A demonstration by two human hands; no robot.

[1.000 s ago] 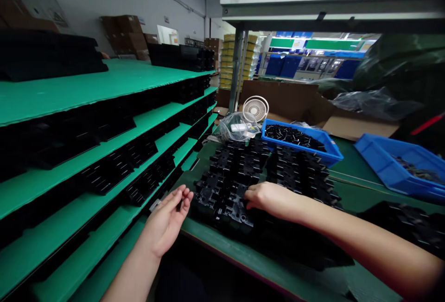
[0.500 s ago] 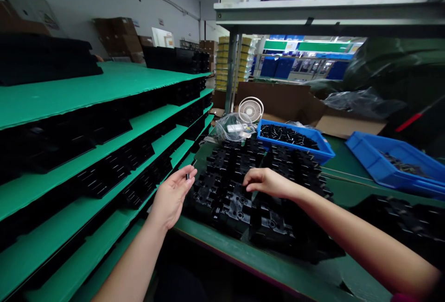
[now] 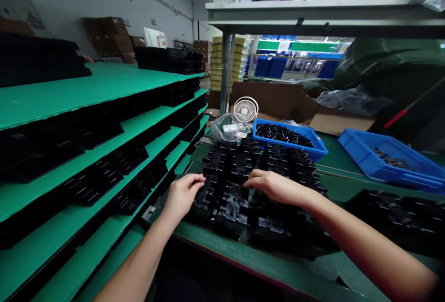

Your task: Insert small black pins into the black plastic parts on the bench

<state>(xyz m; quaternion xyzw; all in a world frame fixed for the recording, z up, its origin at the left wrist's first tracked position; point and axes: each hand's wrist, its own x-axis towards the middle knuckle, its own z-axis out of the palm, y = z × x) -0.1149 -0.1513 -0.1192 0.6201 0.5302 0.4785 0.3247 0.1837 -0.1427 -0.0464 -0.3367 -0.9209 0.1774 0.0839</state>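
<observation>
Black molded plastic parts [image 3: 233,204] stand packed in rows on the green worktable [image 3: 215,241]. My left hand [image 3: 183,194] is over the left edge of these parts, with thumb and fingertips pinched together; whatever is between them is hidden. Over the middle of the rows, my right hand [image 3: 269,184] has its fingers bent down and pressed together at the parts, and its fingertips hide anything they grip. Behind the rows, a blue bin [image 3: 318,154] holds many small black pieces [image 3: 283,135].
Green shelves [image 3: 139,81] loaded with black parts rise close on the left. A second blue bin [image 3: 361,156] and more black parts [image 3: 399,214] lie to the right. A white fan [image 3: 246,109] and a plastic bag [image 3: 227,128] stand behind. A metal shelf [image 3: 313,14] crosses overhead.
My left hand has moved right, onto the edge of the parts; the small black piece seen in its fingers before is now hidden. My right hand stays nearly in place. The view has shifted slightly.
</observation>
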